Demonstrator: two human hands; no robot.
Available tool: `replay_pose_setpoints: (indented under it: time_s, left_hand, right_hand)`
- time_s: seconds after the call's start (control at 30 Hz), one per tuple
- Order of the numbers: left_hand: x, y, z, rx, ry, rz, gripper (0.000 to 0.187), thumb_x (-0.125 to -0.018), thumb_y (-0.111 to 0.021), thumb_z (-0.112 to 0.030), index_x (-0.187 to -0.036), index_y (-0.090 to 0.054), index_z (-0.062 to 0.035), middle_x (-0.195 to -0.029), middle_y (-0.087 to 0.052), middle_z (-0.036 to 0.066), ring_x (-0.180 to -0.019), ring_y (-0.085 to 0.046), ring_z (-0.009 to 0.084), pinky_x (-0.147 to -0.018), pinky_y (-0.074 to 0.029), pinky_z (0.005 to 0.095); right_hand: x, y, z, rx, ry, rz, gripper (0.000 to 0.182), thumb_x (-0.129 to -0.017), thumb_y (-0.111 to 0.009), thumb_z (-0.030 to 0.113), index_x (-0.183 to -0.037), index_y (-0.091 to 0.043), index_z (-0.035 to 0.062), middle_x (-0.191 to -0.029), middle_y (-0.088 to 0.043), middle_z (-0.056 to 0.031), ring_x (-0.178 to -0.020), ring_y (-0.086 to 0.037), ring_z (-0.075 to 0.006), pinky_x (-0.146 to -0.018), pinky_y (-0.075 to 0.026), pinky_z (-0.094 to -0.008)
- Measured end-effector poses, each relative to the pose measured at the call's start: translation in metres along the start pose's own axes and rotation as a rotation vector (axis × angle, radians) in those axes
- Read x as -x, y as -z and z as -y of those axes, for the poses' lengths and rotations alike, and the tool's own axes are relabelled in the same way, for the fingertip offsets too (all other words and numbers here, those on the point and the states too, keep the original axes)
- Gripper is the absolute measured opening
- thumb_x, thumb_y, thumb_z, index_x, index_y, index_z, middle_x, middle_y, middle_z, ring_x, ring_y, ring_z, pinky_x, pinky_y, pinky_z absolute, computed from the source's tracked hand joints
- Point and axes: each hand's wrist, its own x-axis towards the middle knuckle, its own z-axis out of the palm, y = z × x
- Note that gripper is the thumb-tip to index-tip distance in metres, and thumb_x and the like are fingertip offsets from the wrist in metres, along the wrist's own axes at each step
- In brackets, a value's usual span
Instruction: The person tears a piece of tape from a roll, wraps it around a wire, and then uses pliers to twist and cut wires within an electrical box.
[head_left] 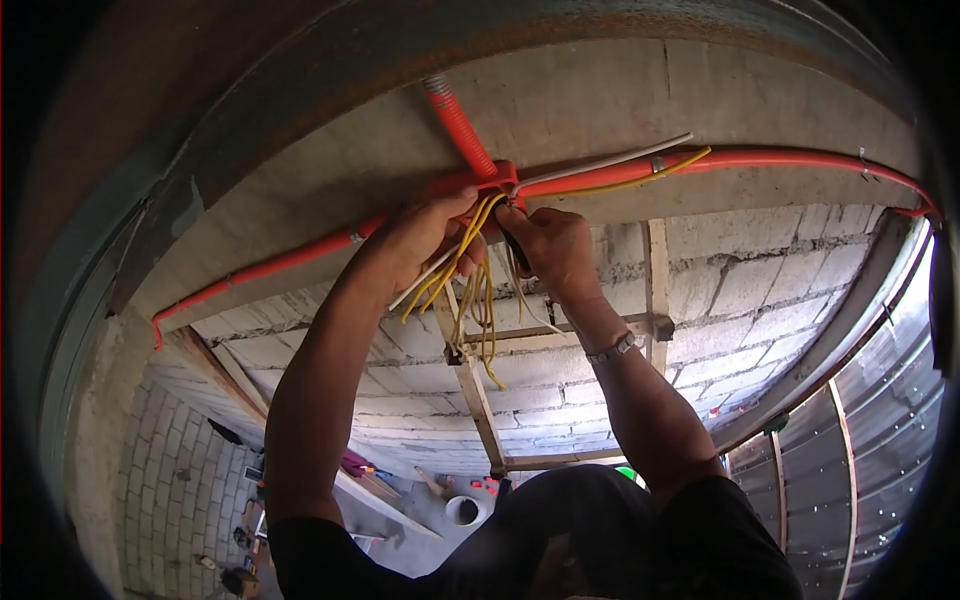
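Both my hands are raised to an orange junction box (507,174) on the concrete beam. My left hand (425,240) is closed at the box's left side, with its thumb at the lower edge and its fingers around the wires. Yellow wires (487,300) hang in loops and loose ends from the box, past those fingers. My right hand (558,250) is closed just below the box on a dark-handled tool (518,258), whose working end is hidden. A white wire (610,158) and a yellow wire (630,184) stick out to the right.
Orange conduit (780,160) runs along the beam both ways, and a corrugated orange conduit (460,130) comes down from above. Behind my arms is a block wall (730,285) with a wooden frame (657,290). Far below, a white bucket (464,511) and planks (385,505) lie on the floor.
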Motion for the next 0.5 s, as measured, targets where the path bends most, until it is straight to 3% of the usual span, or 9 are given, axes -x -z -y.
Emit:
replay_pose_setpoints:
  time_s: [0.1,0.27,0.43,0.5]
  left_hand:
    - [-0.002,0.002,-0.002,0.002,0.031,0.04,0.04,-0.097,-0.041,-0.044,-0.094,-0.057,-0.0076,-0.064,-0.06,0.009,-0.049,-0.055,0.0142,-0.048,-0.043,0.026]
    - [-0.007,-0.004,0.004,0.036,0.03,0.079,0.038,-0.097,-0.043,-0.043,-0.098,-0.057,-0.0085,-0.066,-0.061,0.009,-0.05,-0.057,0.0149,-0.047,-0.044,0.0266]
    - [-0.003,-0.017,0.006,0.149,-0.035,-0.004,0.031,-0.095,-0.05,-0.037,-0.105,-0.058,-0.0084,-0.071,-0.065,0.008,-0.055,-0.061,0.0147,-0.047,-0.047,0.026]
    - [-0.004,-0.022,0.009,0.174,-0.05,-0.029,0.032,-0.095,-0.051,-0.037,-0.106,-0.059,-0.0084,-0.071,-0.064,0.007,-0.055,-0.06,0.0136,-0.047,-0.046,0.0246]
  right_hand:
    - [0.0,0.0,0.001,0.016,-0.027,-0.027,0.046,-0.08,-0.071,0.038,-0.059,-0.058,-0.0013,-0.047,-0.053,-0.0102,-0.042,-0.05,-0.013,-0.044,-0.042,-0.0312]
    - [0.0,-0.001,0.0,-0.06,-0.035,-0.008,0.048,-0.08,-0.071,0.038,-0.058,-0.056,-0.0012,-0.047,-0.051,-0.0075,-0.042,-0.048,-0.0106,-0.043,-0.041,-0.0307]
    - [-0.002,-0.002,-0.006,-0.045,0.032,-0.017,0.049,-0.081,-0.07,0.039,-0.057,-0.055,-0.0009,-0.046,-0.05,-0.0062,-0.043,-0.047,-0.0103,-0.042,-0.041,-0.0304]
    - [0.001,0.0,0.001,-0.065,-0.03,0.005,0.048,-0.081,-0.07,0.039,-0.057,-0.055,-0.0004,-0.046,-0.048,-0.0069,-0.045,-0.046,-0.0102,-0.044,-0.04,-0.0309]
